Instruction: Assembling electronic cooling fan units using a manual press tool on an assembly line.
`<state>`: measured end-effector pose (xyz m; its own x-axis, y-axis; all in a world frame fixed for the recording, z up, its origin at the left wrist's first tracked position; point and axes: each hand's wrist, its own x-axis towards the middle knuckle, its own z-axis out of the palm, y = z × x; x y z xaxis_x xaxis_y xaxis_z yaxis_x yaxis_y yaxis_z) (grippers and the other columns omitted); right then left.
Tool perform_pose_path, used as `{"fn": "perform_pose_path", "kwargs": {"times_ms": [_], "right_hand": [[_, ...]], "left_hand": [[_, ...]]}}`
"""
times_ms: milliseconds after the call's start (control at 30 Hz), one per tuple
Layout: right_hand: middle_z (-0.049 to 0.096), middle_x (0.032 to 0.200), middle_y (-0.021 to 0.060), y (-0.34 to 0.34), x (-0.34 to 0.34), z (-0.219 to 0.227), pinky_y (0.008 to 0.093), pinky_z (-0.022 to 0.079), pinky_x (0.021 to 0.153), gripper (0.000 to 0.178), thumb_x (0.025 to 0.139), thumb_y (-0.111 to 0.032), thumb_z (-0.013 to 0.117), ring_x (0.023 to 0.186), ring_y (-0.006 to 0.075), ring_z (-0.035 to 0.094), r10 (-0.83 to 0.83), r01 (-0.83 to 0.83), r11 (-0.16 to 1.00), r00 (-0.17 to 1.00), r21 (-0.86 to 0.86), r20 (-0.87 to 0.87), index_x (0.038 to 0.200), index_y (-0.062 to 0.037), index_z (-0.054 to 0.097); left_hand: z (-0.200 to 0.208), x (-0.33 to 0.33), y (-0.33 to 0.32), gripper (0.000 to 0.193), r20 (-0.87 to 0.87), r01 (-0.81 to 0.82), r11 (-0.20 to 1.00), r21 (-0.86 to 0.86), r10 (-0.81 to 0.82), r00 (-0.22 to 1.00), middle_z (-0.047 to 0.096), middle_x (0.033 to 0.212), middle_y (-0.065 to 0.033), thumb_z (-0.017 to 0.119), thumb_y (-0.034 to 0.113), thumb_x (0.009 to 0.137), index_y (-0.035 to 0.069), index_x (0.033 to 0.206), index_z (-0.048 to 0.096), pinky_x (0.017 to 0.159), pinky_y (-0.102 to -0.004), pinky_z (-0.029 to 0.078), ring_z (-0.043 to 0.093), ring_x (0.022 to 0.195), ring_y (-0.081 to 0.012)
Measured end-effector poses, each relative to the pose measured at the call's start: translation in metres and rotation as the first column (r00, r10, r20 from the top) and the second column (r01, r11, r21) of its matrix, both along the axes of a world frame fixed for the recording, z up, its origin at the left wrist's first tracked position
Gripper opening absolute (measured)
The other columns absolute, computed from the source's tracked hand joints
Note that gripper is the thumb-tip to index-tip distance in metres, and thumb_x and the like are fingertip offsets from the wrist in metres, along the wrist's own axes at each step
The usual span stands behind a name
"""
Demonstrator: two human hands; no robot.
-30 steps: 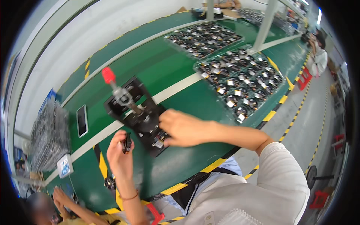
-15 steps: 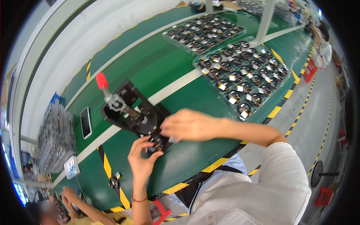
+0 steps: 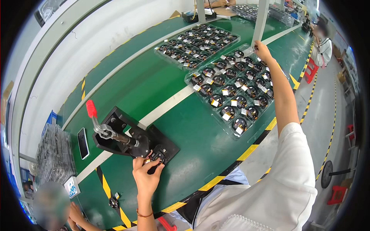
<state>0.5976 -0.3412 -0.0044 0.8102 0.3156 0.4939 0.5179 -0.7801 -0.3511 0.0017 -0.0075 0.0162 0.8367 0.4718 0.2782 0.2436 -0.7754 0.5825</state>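
Note:
My left hand [image 3: 147,178] is at the front of a black toggle-clamp fixture [image 3: 121,133] with a red-tipped lever. Its thumb and fingers close around a small black round part [image 3: 157,154] on the fixture's base, partly covered by the fingers. My right arm is stretched far out, and my right hand [image 3: 262,51] is at the far end of the nearer clear plastic tray [image 3: 227,125], beside a white post. Its fingers are curled together; what they hold, if anything, is hidden. Rows of black round parts with white tags fill this tray.
A second filled tray [image 3: 160,54] lies farther back. Left of the fixture are a phone [image 3: 83,143], stacked clear trays [image 3: 56,156] and a small white box [image 3: 72,187]. One loose black part [image 3: 113,203] lies near the front edge. Another person's hands [image 3: 77,213] are at lower left.
My right hand has left the fixture and reached out to the tray's far end. The left hand stays at the fixture with the black part. The view has shifted slightly.

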Motion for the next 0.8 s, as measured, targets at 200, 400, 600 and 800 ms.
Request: {"fn": "perform_pose_path", "kwargs": {"times_ms": [200,400,600,800], "right_hand": [[0.065,0.109,0.0159,-0.022,0.019,-0.021,0.0353,0.049,0.087,0.053,0.072,0.009,0.048,0.102,0.0264,0.062,0.138,-0.108,0.987,0.945,0.118,-0.295,0.124,0.0026,0.047],[0.064,0.11,0.0165,0.028,0.0,0.014,0.0357,0.046,0.091,0.048,0.074,0.007,0.043,0.106,0.0303,0.06,0.111,-0.125,0.982,0.989,0.139,0.101,0.119,-0.0035,0.055],[0.062,0.118,0.0053,0.22,-0.249,0.159,0.0304,0.042,0.094,0.033,0.097,-0.029,0.048,0.108,0.0176,0.057,0.779,-0.828,0.534,0.561,0.173,0.281,0.119,-0.0052,0.056],[0.065,0.102,0.0101,0.346,-0.384,0.189,0.032,0.044,0.082,0.049,0.092,-0.048,0.049,0.092,0.0199,0.058,0.837,-0.825,0.518,0.434,0.227,-0.332,0.11,-0.0032,0.058]], "left_hand": [[-0.002,0.0,-0.003,0.025,0.046,0.024,0.999,0.031,-0.026,0.999,0.063,0.1,-0.0103,0.078,0.003,0.06,0.004,0.085,0.073,0.08,-0.0356,0.045,0.052,0.091,-0.0266],[-0.005,-0.001,0.003,0.023,0.02,0.017,1.0,0.015,-0.018,1.0,0.062,0.103,-0.0117,0.078,0.005,0.063,0.004,0.086,0.073,0.083,-0.0336,0.046,0.054,0.092,-0.0247],[-0.009,-0.001,-0.004,0.023,0.115,-0.048,0.996,0.072,0.039,0.993,0.047,0.092,-0.0093,0.08,0.008,0.065,0.005,0.086,0.073,0.075,-0.0323,0.044,0.051,0.087,-0.0233],[-0.008,-0.002,-0.013,0.025,0.085,-0.122,0.983,0.135,0.111,0.99,0.043,0.089,-0.0065,0.08,0.012,0.066,0.01,0.091,0.074,0.073,-0.031,0.042,0.045,0.083,-0.0213]]}}
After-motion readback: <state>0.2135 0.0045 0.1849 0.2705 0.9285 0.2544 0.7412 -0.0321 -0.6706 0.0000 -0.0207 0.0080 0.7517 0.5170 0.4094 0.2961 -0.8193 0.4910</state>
